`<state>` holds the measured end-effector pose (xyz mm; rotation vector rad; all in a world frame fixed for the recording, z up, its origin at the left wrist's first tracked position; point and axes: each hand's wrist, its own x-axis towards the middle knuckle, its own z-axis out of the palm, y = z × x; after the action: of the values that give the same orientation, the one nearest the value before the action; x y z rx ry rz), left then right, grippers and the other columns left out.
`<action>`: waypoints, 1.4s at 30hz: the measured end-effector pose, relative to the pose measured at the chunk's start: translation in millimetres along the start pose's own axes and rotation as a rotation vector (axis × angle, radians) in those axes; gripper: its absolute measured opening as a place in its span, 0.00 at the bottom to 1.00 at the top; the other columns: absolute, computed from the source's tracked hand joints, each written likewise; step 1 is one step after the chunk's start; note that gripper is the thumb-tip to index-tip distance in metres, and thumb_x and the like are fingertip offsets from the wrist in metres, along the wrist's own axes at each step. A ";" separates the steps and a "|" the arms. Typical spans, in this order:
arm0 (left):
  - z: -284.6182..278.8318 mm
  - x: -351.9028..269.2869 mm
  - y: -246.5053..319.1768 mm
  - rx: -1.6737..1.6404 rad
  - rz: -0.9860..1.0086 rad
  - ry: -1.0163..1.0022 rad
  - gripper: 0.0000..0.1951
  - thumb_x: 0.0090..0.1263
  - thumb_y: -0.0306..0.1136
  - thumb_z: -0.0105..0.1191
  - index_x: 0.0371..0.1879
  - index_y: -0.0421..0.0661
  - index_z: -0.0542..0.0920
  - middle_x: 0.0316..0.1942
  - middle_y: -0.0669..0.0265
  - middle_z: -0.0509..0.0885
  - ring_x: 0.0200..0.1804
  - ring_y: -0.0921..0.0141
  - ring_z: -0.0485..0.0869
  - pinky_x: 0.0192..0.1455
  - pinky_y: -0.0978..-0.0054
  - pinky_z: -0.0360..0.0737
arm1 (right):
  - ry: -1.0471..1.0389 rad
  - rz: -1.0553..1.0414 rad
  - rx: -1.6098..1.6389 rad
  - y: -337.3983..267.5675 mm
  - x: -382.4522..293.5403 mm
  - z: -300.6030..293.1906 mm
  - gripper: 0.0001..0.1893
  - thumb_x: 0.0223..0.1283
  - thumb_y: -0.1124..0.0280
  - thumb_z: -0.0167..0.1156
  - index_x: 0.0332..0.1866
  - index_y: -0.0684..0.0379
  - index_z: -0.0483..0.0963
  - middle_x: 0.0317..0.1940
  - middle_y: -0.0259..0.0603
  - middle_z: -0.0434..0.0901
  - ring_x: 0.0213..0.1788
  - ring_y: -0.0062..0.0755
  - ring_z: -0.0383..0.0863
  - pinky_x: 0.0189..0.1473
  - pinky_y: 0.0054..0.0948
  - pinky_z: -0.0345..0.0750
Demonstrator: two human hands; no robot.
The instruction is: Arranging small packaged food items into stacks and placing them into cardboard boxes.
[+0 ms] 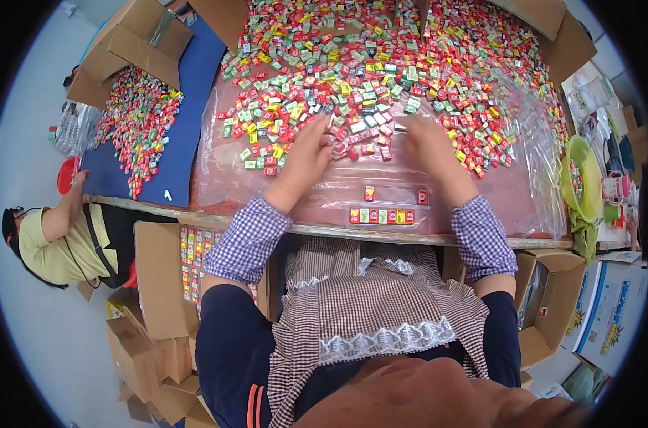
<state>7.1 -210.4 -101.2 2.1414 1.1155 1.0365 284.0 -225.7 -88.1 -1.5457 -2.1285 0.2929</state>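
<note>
A wide heap of small printed boxes (302,80), red, green, yellow and white, covers the far part of the table. My left hand (308,155) is at the near edge of the heap, fingers bent over some boxes; whether it grips one is unclear. My right hand (423,142) reaches into the heap further right, a pale box by its fingertips. Between my hands lie loose red and white boxes (361,136). Nearer me, a clear plastic tray (391,223) holds a row of several boxes. Just behind it two red boxes (369,193) stand apart on clear plastic.
Cardboard cartons (166,278) stand below the table edge, one holding rows of packed boxes. A blue-covered table (169,160) at left bears another heap, with a co-worker (62,241) beside it. Clear plastic sheeting (538,176) and a yellow-green basin (581,176) are at right.
</note>
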 end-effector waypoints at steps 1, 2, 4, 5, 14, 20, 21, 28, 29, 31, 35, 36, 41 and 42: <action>-2.0 -4.5 -6.6 0.007 -0.005 -0.001 0.25 0.60 0.19 0.56 0.59 0.43 0.74 0.61 0.55 0.74 0.54 0.63 0.80 0.58 0.69 0.77 | 0.036 -0.121 0.075 -17.1 5.8 8.0 0.14 0.54 0.71 0.60 0.48 0.53 0.77 0.44 0.46 0.79 0.46 0.47 0.79 0.47 0.41 0.77; -4.0 -8.9 -12.7 0.015 -0.008 -0.003 0.24 0.60 0.19 0.56 0.58 0.42 0.74 0.60 0.55 0.74 0.56 0.59 0.78 0.58 0.68 0.77 | 0.074 -0.243 0.151 -36.4 12.1 15.4 0.11 0.52 0.72 0.60 0.43 0.56 0.78 0.38 0.45 0.79 0.39 0.48 0.81 0.42 0.40 0.78; -6.4 -10.1 -15.2 0.026 -0.006 -0.010 0.23 0.60 0.19 0.56 0.57 0.41 0.75 0.60 0.55 0.74 0.59 0.56 0.76 0.58 0.67 0.77 | -0.111 -0.254 0.077 -63.6 26.2 24.0 0.07 0.51 0.73 0.60 0.37 0.59 0.78 0.35 0.45 0.79 0.38 0.47 0.81 0.41 0.42 0.78; -6.3 -11.8 -13.2 -0.007 -0.033 -0.028 0.22 0.60 0.19 0.56 0.56 0.41 0.76 0.59 0.55 0.75 0.58 0.56 0.77 0.57 0.68 0.77 | -0.106 -0.254 0.082 -70.4 31.4 32.8 0.07 0.51 0.73 0.60 0.37 0.59 0.78 0.35 0.45 0.79 0.38 0.47 0.81 0.41 0.42 0.78; -9.5 -24.1 -4.3 -0.017 -0.109 0.018 0.15 0.63 0.21 0.55 0.50 0.41 0.80 0.57 0.56 0.77 0.54 0.62 0.80 0.53 0.71 0.80 | -0.190 -0.034 0.011 -42.0 30.1 29.6 0.11 0.51 0.64 0.64 0.36 0.60 0.79 0.34 0.46 0.82 0.35 0.47 0.82 0.36 0.41 0.77; -17.6 -40.8 -1.7 -0.024 -0.104 0.067 0.11 0.65 0.21 0.56 0.46 0.39 0.81 0.55 0.56 0.79 0.52 0.66 0.81 0.53 0.74 0.78 | 0.281 0.420 0.322 54.3 -43.8 -58.8 0.16 0.56 0.59 0.65 0.35 0.64 0.77 0.25 0.45 0.81 0.28 0.35 0.81 0.32 0.35 0.74; -21.6 -41.9 1.7 0.073 -0.082 0.039 0.10 0.65 0.22 0.56 0.45 0.39 0.82 0.54 0.56 0.80 0.53 0.65 0.81 0.55 0.72 0.77 | 0.205 0.662 0.315 88.1 -56.7 -93.3 0.16 0.59 0.58 0.63 0.36 0.64 0.78 0.25 0.42 0.81 0.30 0.29 0.80 0.34 0.32 0.74; -47.9 -66.9 -4.1 0.075 -0.193 0.048 0.09 0.66 0.22 0.55 0.44 0.38 0.83 0.53 0.54 0.81 0.56 0.64 0.79 0.58 0.71 0.75 | 0.640 0.802 -0.855 271.3 -209.1 -298.8 0.15 0.66 0.58 0.53 0.48 0.57 0.76 0.39 0.56 0.81 0.43 0.59 0.80 0.43 0.48 0.75; -41.9 -64.2 -7.1 0.060 -0.189 0.047 0.09 0.66 0.22 0.55 0.44 0.38 0.83 0.53 0.54 0.81 0.56 0.64 0.79 0.58 0.71 0.75 | 0.631 0.749 -0.950 316.4 -256.9 -310.9 0.16 0.67 0.58 0.51 0.50 0.58 0.76 0.42 0.56 0.81 0.45 0.58 0.80 0.46 0.48 0.75; -42.5 -56.6 -4.0 0.043 -0.142 0.094 0.09 0.65 0.23 0.56 0.43 0.39 0.83 0.51 0.55 0.82 0.56 0.62 0.79 0.59 0.69 0.75 | 0.414 0.935 -0.931 333.9 -271.9 -305.1 0.18 0.68 0.58 0.50 0.53 0.58 0.75 0.47 0.54 0.80 0.49 0.56 0.80 0.50 0.46 0.75; -22.7 -34.1 -3.2 0.163 -0.040 0.052 0.10 0.63 0.23 0.57 0.43 0.41 0.83 0.49 0.57 0.82 0.54 0.60 0.80 0.57 0.67 0.76 | 0.325 0.847 -0.705 291.2 -223.7 -269.2 0.17 0.66 0.60 0.53 0.54 0.58 0.76 0.48 0.52 0.81 0.50 0.54 0.80 0.50 0.44 0.75; -14.4 -25.6 3.6 0.172 0.001 0.006 0.11 0.62 0.24 0.57 0.44 0.42 0.83 0.48 0.58 0.83 0.53 0.60 0.80 0.56 0.67 0.76 | 0.392 0.701 -0.636 277.0 -211.7 -253.0 0.16 0.66 0.62 0.54 0.53 0.58 0.77 0.48 0.52 0.81 0.49 0.53 0.80 0.50 0.44 0.76; 35.5 17.1 30.7 0.306 0.220 -0.105 0.12 0.60 0.26 0.60 0.43 0.44 0.84 0.47 0.60 0.83 0.51 0.60 0.80 0.53 0.66 0.77 | 0.177 0.129 0.103 100.4 -86.4 -103.2 0.09 0.61 0.71 0.61 0.45 0.59 0.79 0.39 0.45 0.82 0.41 0.38 0.83 0.40 0.32 0.78; 45.5 23.1 29.6 0.302 0.249 -0.116 0.12 0.59 0.26 0.61 0.43 0.45 0.84 0.46 0.61 0.83 0.49 0.60 0.80 0.52 0.65 0.77 | 0.168 -0.006 0.041 74.4 -71.1 -81.1 0.10 0.58 0.72 0.62 0.44 0.59 0.78 0.39 0.44 0.81 0.41 0.42 0.82 0.40 0.34 0.78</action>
<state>66.0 -210.8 -97.4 2.5980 1.0221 0.8766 403.6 -276.2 -70.2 -1.4859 -1.9855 0.1961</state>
